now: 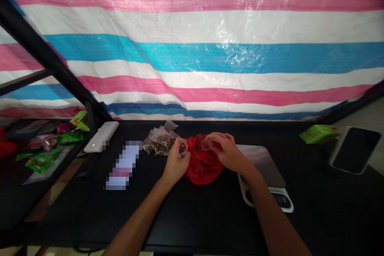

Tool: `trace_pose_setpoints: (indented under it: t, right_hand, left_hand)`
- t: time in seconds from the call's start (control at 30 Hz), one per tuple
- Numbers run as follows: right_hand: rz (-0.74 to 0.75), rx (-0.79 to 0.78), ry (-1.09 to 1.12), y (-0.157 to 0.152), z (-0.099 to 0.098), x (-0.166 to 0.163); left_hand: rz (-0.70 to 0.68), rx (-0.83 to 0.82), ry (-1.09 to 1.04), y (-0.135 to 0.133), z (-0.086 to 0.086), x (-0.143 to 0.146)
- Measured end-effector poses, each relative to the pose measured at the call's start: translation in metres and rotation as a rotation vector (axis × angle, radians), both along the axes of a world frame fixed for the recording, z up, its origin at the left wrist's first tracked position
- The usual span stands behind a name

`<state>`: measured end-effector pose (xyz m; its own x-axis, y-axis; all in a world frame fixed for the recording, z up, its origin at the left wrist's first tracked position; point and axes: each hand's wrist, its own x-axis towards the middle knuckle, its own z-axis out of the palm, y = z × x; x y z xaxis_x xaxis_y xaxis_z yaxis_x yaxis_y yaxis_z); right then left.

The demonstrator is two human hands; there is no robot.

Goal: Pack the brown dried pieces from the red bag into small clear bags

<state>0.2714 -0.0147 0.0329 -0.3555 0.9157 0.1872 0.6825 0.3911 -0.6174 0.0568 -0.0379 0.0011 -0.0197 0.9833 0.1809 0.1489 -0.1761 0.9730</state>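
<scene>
Both forearms run in from the bottom edge, cut off there, over a black table (204,216). Right forearm covers part of a white kitchen scale (267,166); its dark display (281,199) shows only in part, reading not legible. Red plastic bag (205,170) sits between the hands, mouth up, contents hard to make out. Right hand (223,150) has its fingers closed on a small clear cup (206,145) over the bag — cup or lid, exact shape unclear. Left hand (177,156), just beside the bag, is clamped on a clear pouch (183,148) with brown bits, mostly hidden by the fingers. More zip bags (159,140) of brown pieces overlap behind it, partly covered.

To the left, a pixelated slip (123,168), unreadable, and a white oblong device (102,137), one end pixelated. Beyond the black frame (45,52), green packets (45,161), dim and blurry. Far right, a green box (319,134) and a tilted smartphone (356,150), screen dark. Striped tarp (210,56) fills the back — cut off at the top.
</scene>
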Motion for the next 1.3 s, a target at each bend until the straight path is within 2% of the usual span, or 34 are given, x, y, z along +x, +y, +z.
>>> trace_pose_setpoints:
  t: [0.1,0.23,0.33,0.43,0.57,0.77,1.1,1.3]
  right_hand:
    - [0.01,0.021,0.025,-0.002,0.009,0.011]
    - [0.102,0.002,-0.019,-0.007,0.017,0.015]
    - [0.034,0.049,-0.105,-0.007,0.014,0.007]
    - [-0.05,0.112,-0.182,-0.004,0.005,-0.004]
    - [-0.046,0.124,-0.237,-0.003,-0.006,-0.012]
    - [-0.098,0.137,-0.291,-0.004,-0.009,-0.012]
    - [-0.122,0.157,-0.302,-0.003,-0.009,-0.007]
    - [-0.124,0.179,-0.314,-0.003,-0.01,-0.008]
  left_hand:
    - [0.048,0.01,0.05,-0.002,0.001,-0.001]
    - [0.062,-0.011,0.085,-0.005,0.002,-0.001]
    - [0.033,-0.047,0.061,-0.006,0.001,0.001]
    - [-0.011,-0.083,-0.03,-0.005,-0.001,0.004]
    - [-0.075,-0.175,-0.204,-0.002,0.0,0.007]
    - [-0.173,-0.295,-0.436,0.001,0.002,0.005]
    - [-0.168,-0.291,-0.486,0.006,-0.01,0.003]
    - [-0.245,-0.28,-0.591,0.01,-0.009,0.005]
